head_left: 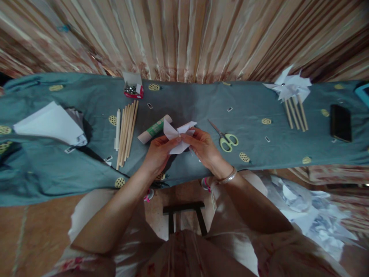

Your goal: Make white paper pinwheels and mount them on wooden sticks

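Between my two hands is a white paper pinwheel (181, 146), its folded blades spread out. My left hand (158, 154) pinches it from the left, with the thumb near its centre. From the right, my right hand (205, 148) grips it with thumb and fingers, and the two thumbs almost meet in the middle. A glue stick (155, 129) with a green label lies just behind my left hand. Scissors (226, 139) with light green handles rest to the right of my right hand.
Wooden sticks (127, 132) and white sticks (117, 129) lie left. Behind them stands an open red box (134, 90) of small metal pieces. Further left is stacked paper (52, 125). Finished pinwheels (292, 90) and a phone (340, 123) lie right. Paper scraps (317, 215) sit below the table's right side.
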The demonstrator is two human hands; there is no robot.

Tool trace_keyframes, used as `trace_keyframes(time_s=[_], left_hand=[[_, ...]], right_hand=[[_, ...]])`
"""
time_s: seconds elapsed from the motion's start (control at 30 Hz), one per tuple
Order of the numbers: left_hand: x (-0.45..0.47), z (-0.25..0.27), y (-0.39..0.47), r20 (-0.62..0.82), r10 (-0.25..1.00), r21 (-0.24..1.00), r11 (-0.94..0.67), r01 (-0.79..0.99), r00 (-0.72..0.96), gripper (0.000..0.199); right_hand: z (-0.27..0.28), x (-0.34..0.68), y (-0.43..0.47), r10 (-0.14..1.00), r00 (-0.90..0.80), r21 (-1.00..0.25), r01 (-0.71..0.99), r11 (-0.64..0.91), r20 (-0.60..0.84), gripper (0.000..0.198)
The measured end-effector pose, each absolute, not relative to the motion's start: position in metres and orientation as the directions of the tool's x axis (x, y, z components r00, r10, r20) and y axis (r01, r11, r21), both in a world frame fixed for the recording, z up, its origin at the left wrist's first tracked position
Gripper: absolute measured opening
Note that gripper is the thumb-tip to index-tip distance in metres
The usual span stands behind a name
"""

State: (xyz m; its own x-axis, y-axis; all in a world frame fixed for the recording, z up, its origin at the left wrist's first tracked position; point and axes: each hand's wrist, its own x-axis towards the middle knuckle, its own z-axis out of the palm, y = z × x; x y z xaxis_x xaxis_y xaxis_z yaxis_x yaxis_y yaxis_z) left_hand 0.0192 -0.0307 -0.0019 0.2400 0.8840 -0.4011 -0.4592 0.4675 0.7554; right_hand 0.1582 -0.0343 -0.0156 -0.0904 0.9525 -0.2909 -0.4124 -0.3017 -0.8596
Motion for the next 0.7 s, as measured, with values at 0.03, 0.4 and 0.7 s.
trace_keyframes(time_s=[0.03, 0.4, 0.7], left_hand=[[0.0194, -0.0023, -0.0304, -0.402, 0.884, 0.755, 0.468, -0.459, 0.240, 0.032], [0.0194, -0.0078, -0.0280, -0.396, 0.894, 0.798, 0.448, -0.404, 0.210, 0.031], [0.0204, -0.0088, -0.0272, -0.364, 0.913, 0.827, 0.407, -0.388, 0.182, 0.026]], right_hand=[[-0.0168, 0.1581, -0.0338, 0.952, -0.089, -0.859, -0.412, -0.303, -0.293, 0.045], [-0.0203, 0.1603, -0.0328, 0.956, -0.093, -0.885, -0.363, -0.291, -0.277, 0.041], [-0.0177, 0.1593, -0.0343, 0.977, -0.021, -0.937, -0.282, -0.208, -0.211, 0.040]])
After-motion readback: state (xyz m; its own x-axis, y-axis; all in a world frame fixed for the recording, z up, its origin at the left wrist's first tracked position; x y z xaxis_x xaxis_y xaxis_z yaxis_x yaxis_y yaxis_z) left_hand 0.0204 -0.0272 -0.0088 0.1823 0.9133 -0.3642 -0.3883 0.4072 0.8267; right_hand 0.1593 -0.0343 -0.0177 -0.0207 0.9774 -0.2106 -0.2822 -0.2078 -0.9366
